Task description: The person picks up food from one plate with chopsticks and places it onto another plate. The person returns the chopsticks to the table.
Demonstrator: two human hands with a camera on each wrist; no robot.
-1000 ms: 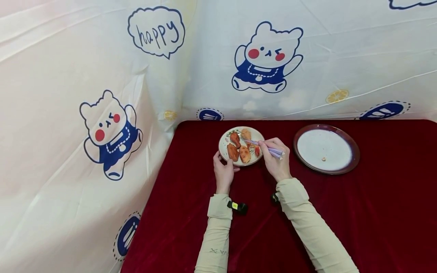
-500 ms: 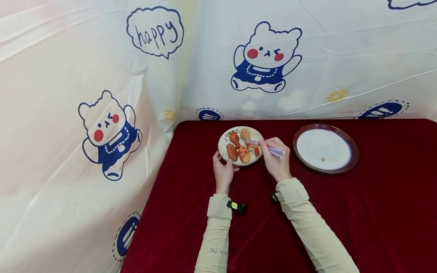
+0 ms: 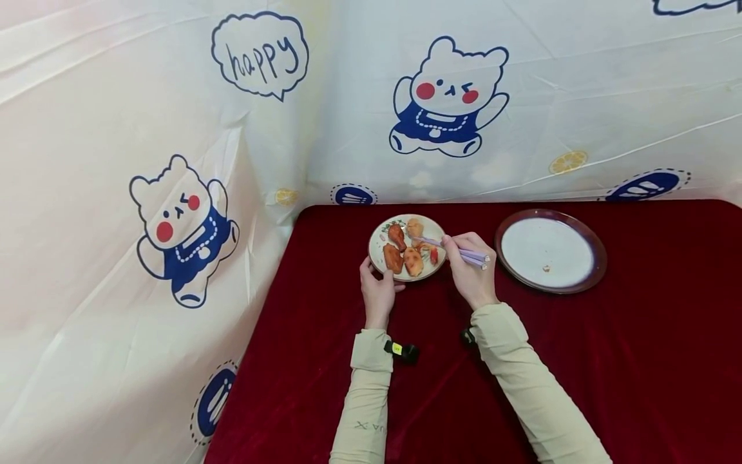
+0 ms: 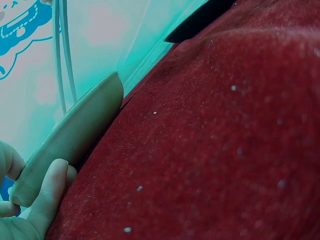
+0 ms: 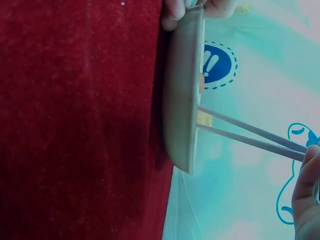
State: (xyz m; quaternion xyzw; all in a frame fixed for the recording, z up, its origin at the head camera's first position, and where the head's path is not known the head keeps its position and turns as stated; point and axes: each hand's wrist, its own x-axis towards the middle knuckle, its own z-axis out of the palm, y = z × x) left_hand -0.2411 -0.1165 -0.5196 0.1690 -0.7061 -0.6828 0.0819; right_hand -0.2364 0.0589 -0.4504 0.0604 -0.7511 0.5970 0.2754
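My left hand [image 3: 378,298] grips the near-left rim of a small white plate [image 3: 376,251], its thumb at the edge. Several pieces of food lie there: a browned drumstick [image 3: 397,236], a chicken wing [image 3: 392,258], a golden-brown piece [image 3: 414,262] and a paler piece [image 3: 414,227] at the back. My right hand [image 3: 472,274] holds a pair of lilac chopsticks [image 3: 473,257], tips over the plate's right half. In the right wrist view, a yellow bit of food [image 5: 204,118] shows between the chopstick tips at the rim.
A larger dark-rimmed plate [image 3: 597,264] stands to the right, with a small crumb [image 3: 547,269] on its white middle. Dark red cloth [image 3: 440,399] covers the table. Printed white sheeting [image 3: 359,116] hangs behind and on the left.
My right hand has shifted slightly to the right with the chopsticks, away from the small plate. The left hand keeps its grip on the rim. The head view has drifted a little.
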